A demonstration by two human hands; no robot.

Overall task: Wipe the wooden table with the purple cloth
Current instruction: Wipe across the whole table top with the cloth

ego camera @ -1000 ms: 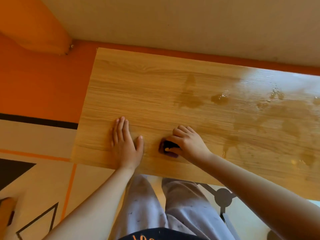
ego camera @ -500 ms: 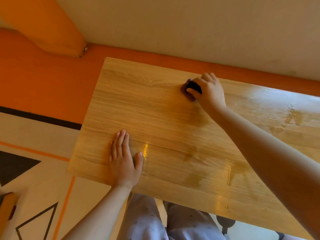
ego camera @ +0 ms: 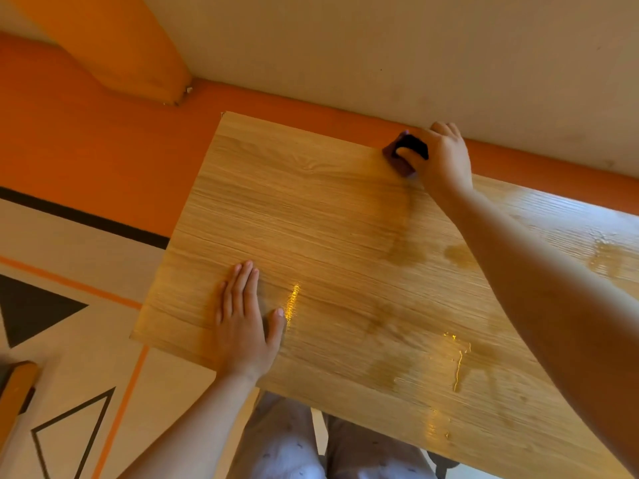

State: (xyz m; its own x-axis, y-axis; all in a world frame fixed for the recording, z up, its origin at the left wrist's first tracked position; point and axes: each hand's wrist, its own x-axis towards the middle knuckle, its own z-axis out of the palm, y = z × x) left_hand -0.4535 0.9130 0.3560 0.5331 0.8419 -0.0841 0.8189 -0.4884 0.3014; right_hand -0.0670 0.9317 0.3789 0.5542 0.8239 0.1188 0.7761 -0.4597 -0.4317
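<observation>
- My right grip is clenched round the purple cloth: thumb across its front, fingers folded over the top (knuckles toward the wall).
- The cloth is bunched into a small wad and pressed onto the worktop at its far edge, with part of the wad poking out to the left of my thumb.
- Just beyond that edge lies the orange band of the floor, and behind it the pale wall.
- My right arm stretches across the worktop from the lower right and covers part of the surface.
- My left grip is released and holds nothing. The palm lies flat on the wood, fingers straight and together, thumb spread to the right.
- It rests near the near left corner of the worktop, well apart from the cloth.
- A faint dark streak runs down from the cloth to the wet patches near the middle of the worktop.
- A bright glint of liquid sits just beside my left thumb, and more thin, shiny trickles lie toward the near edge on the right (hard to tell how far they spread).
- The right end of the worktop shines wet in the light.
- Left of the worktop the floor turns cream, with a black line, orange lines and a black triangle.
- My pale trousers show below the near edge.
</observation>
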